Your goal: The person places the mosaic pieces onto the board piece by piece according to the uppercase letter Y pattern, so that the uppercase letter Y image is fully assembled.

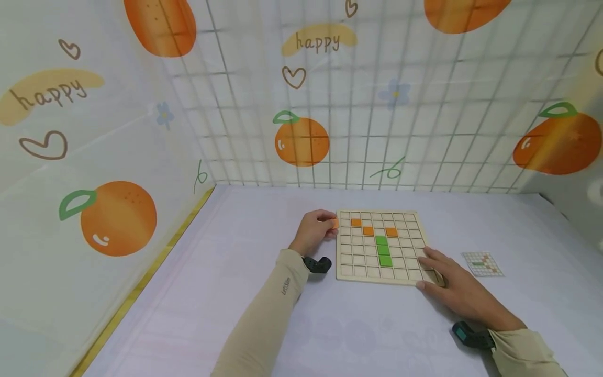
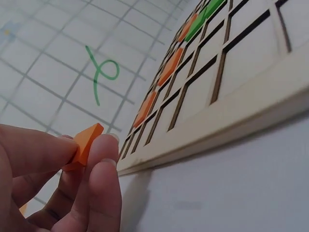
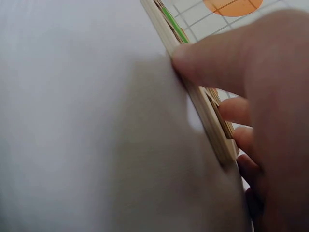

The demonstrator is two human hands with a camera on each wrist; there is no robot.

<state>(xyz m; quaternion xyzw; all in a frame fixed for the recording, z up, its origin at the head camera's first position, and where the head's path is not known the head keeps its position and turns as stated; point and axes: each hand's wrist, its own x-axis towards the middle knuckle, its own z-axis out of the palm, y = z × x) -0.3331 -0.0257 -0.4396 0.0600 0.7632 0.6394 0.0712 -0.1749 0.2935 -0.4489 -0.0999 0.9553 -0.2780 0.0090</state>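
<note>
My left hand point(image 1: 314, 230) pinches a small orange square tile point(image 2: 87, 145) between thumb and fingers, just off the far left edge of a wooden grid board point(image 1: 350, 269). In the left wrist view the tile is tilted and apart from the board. Three orange tiles, one of them this nearest orange tile point(image 2: 146, 110), lie in the board's cells, with a column of green tiles point(image 1: 383, 250) in the middle. At the near right corner my right hand point(image 1: 459, 290) holds the board, thumb against the near edge and fingers over the right side.
A small printed pattern card point(image 1: 483, 264) lies right of the board, beyond the right hand. White cloth point(image 1: 226, 225) covers the table. Behind rises a wire grid point(image 1: 348, 157) under a sheet printed with oranges. A yellow strip point(image 1: 151, 275) runs along the left edge.
</note>
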